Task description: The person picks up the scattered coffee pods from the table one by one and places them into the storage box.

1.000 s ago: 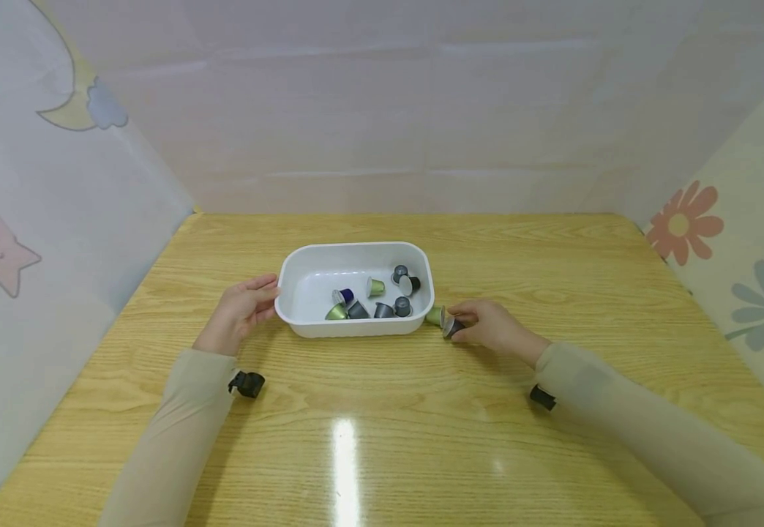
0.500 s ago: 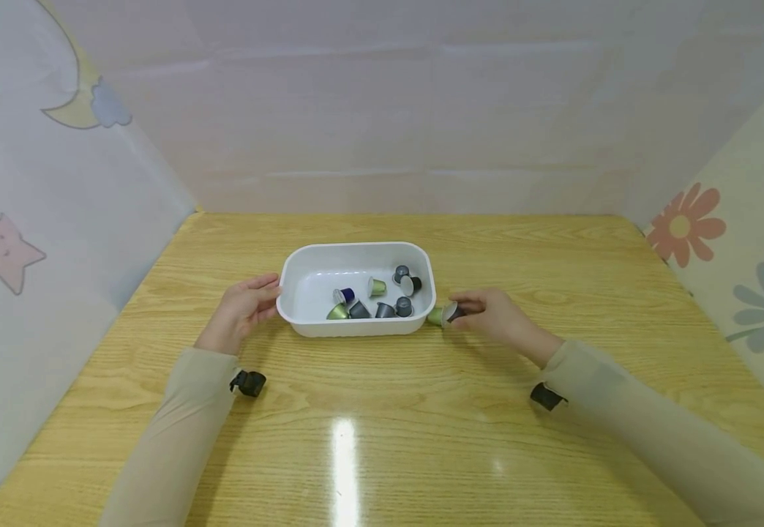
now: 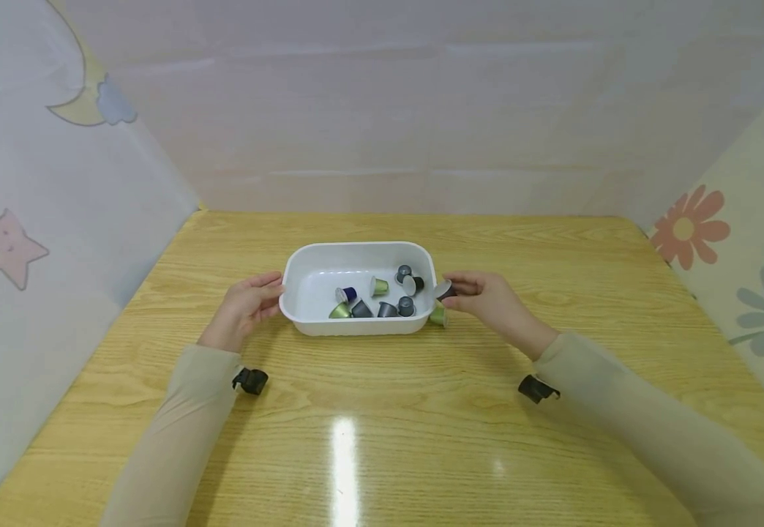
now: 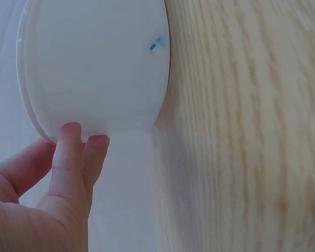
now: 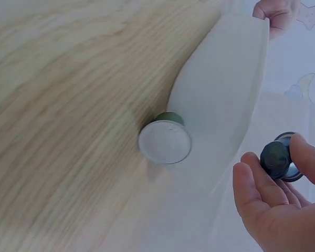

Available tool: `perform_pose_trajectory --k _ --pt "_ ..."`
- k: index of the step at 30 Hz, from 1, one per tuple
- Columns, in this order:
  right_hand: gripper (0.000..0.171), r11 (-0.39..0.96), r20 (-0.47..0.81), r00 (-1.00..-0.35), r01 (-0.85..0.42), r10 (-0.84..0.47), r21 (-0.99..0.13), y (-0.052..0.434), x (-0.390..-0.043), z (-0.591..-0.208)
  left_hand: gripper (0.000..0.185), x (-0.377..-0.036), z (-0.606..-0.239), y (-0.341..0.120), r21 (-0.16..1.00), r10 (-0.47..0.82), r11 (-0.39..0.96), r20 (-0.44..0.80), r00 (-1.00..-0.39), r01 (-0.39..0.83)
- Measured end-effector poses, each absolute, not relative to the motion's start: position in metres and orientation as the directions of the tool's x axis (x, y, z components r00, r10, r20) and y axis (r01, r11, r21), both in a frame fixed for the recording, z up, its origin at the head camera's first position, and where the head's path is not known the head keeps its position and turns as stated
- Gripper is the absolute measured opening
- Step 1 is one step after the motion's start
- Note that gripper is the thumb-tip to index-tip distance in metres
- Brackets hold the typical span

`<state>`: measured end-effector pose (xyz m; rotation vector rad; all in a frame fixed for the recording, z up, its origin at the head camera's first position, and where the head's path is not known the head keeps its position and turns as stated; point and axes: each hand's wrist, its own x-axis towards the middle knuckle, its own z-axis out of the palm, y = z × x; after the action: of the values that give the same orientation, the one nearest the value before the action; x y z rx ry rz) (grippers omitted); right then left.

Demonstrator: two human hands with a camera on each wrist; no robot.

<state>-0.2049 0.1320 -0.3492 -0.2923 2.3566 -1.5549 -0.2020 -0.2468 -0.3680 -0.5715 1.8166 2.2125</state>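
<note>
A white plastic bin holds several coffee capsules, among them green, dark blue and grey ones. My left hand touches the bin's left end with its fingertips, around the rim and outer wall. Just off the right end, near rim height, my right hand pinches a dark grey coffee capsule between thumb and fingers. Its pale lid faces the bin in the head view. Below it, a green coffee capsule lies on its side on the table against the bin's right end, lid outward.
The bin stands on a wood-grain table. A pale sheet rises behind the table, with printed side panels left and right. Black wrist cameras hang under both sleeves.
The right hand has lifted the dark grey capsule from beside the green one, up and slightly left toward the bin's rim. The left hand keeps its place at the bin.
</note>
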Motion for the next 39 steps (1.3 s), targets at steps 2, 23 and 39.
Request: perform_pose_trajectory --k 2,23,39 --pt "0.052 0.373 -0.131 -0.934 -0.003 -0.333 -0.928 0.129 -0.207 -0.348 0.054 -0.202 -0.368 -0.247 0.888 -0.081 -0.206 -0.434 -0.898 -0.411" --pt "0.056 0.236 -0.173 -0.943 0.106 -0.284 -0.966 0.09 -0.225 -0.341 0.056 -0.203 -0.368 -0.246 0.887 -0.082 -0.205 -0.438 -0.895 -0.415" --pt "0.054 0.131 -0.176 -0.954 0.147 -0.245 -0.98 0.06 -0.235 -0.345 0.054 -0.202 -0.368 -0.245 0.886 -0.082 -0.216 -0.435 -0.897 -0.41"
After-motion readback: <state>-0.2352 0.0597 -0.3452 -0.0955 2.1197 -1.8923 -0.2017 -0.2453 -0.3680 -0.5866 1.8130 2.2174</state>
